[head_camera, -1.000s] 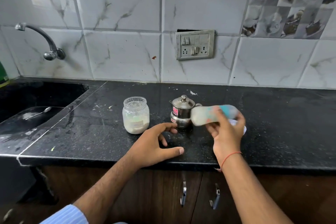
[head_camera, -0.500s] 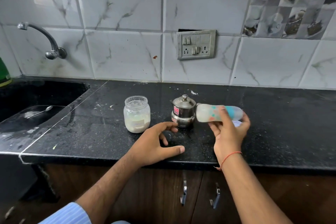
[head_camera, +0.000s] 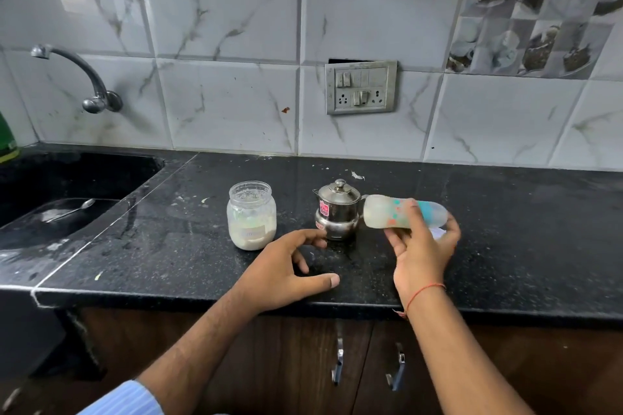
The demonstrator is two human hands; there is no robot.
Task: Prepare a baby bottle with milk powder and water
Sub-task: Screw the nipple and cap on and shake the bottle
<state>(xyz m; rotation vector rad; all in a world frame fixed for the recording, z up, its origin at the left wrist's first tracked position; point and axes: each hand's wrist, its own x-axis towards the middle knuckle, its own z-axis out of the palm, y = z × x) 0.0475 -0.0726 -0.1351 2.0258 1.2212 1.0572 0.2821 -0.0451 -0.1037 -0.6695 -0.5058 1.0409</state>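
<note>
My right hand (head_camera: 421,253) grips a baby bottle (head_camera: 381,212), held on its side above the black counter (head_camera: 522,229). The bottle is frosted, with blue and orange prints, and looks milky inside. Its left end almost touches a small lidded steel pot (head_camera: 337,209) standing at the counter's middle. A lidless glass jar of white milk powder (head_camera: 252,216) stands left of the pot. My left hand (head_camera: 286,266) rests on the counter near the front edge, fingers spread and relaxed, holding nothing, fingertips close to the pot's base. A small white object (head_camera: 438,232) shows behind my right hand.
A black sink (head_camera: 67,185) with a spoon (head_camera: 72,209) in it lies at the left under a wall tap (head_camera: 84,77). A switch and socket plate (head_camera: 360,87) sits on the tiled wall. Cabinet door handles (head_camera: 338,360) are below the counter edge.
The bottle in my right hand has shifted slightly to the right and stays on its side, as in shaking. My left hand has barely moved.
</note>
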